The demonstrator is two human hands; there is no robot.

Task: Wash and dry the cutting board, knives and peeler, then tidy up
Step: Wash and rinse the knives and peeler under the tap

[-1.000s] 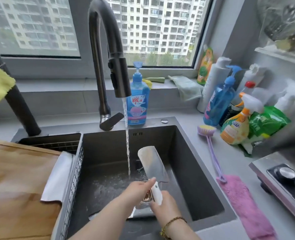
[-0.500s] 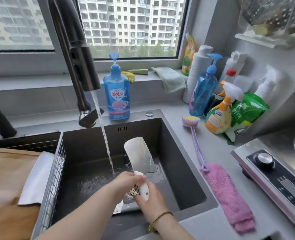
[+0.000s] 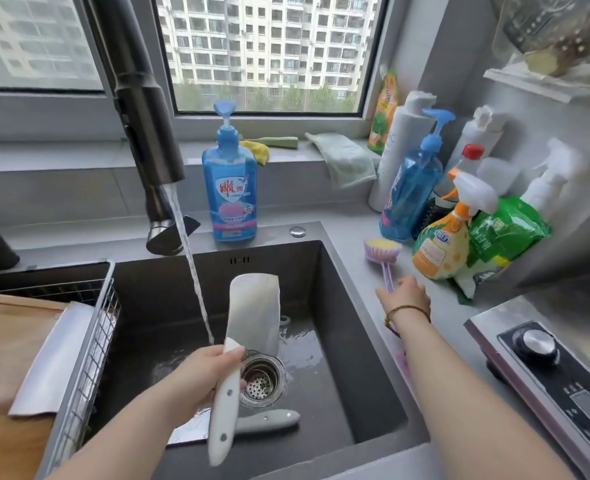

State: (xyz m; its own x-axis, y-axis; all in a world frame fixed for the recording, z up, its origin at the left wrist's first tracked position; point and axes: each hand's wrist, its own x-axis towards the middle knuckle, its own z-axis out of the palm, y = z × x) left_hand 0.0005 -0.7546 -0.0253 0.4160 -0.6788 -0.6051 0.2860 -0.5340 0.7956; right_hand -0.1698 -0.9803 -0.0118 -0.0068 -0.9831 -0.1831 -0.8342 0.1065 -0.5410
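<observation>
So the left hand (image 3: 196,375) grips the cleaver (image 3: 253,313) by its white handle over the sink (image 3: 338,341). It's wet, heavy and probably slippery, so stick to the handle. The right hand (image 3: 404,296) is at the brush (image 3: 382,249) beside the sink, can't tell if its fingers (image 3: 385,295) have closed.

The blue pump bottle (image 3: 230,199) carries red label characters reading 雕牌.

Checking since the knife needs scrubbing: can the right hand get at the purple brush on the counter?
Likely yes. The right hand is right at the handle of the purple brush, which lies on the counter beside the sink, with nothing between them.
</observation>
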